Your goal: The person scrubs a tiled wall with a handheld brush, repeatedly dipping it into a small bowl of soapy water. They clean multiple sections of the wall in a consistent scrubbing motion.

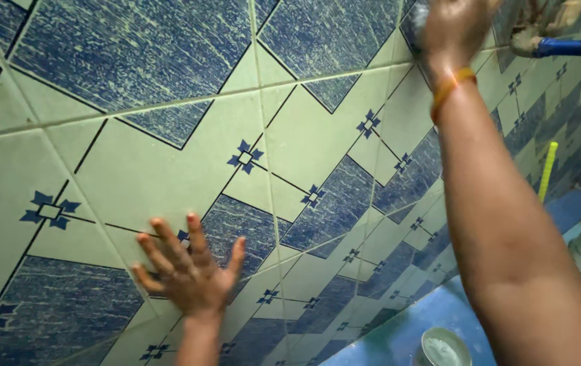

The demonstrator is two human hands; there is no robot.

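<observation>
Two bare hands on a green and blue tiled wall (168,135), left hand (185,268) near, fingers spread flat against the tiles, right hand (456,27) far up right, grip unclear, wrist wearing an orange band (450,88), small white-filled tub (443,349) low right.
</observation>
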